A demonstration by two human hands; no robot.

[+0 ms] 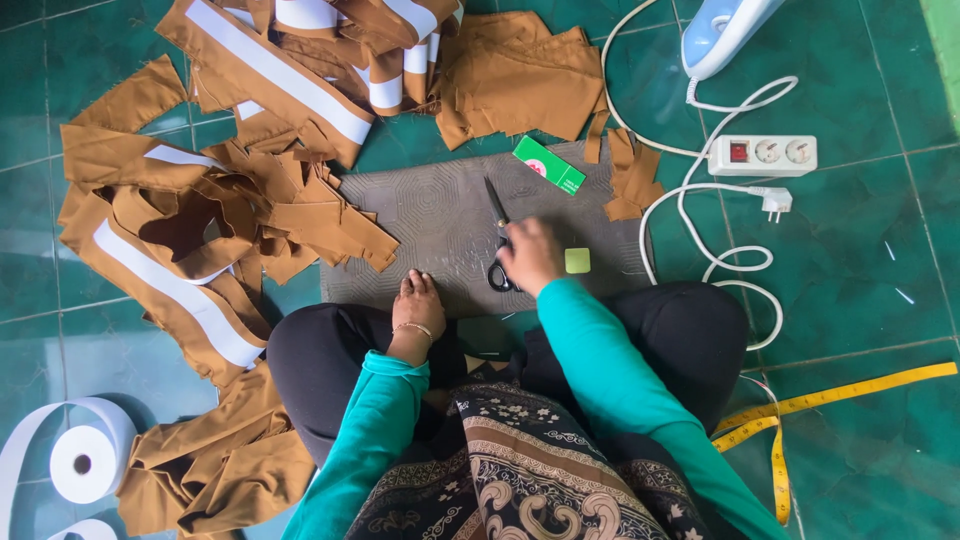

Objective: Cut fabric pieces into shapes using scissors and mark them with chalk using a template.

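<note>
Basically: scissors point(498, 240) on the grey mat point(420, 215), right hand point(530, 255) over the handle end.
Long axis runs near-vertical in view, blades pointing away from the person, black handles nearest the knees. Right hand curls down onto the handles; actual grip can't be told. Left hand point(418, 300) rests fingers-loose at the mat's near edge, well left of the scissors, holding nothing.

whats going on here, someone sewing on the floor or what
A person sits cross-legged on a green tiled floor. Their right hand rests on black-handled scissors lying on a grey mat; the left hand presses flat on the mat's near edge. Brown fabric pieces with white strips are piled to the left, with an iron and power strip on the right.
</note>
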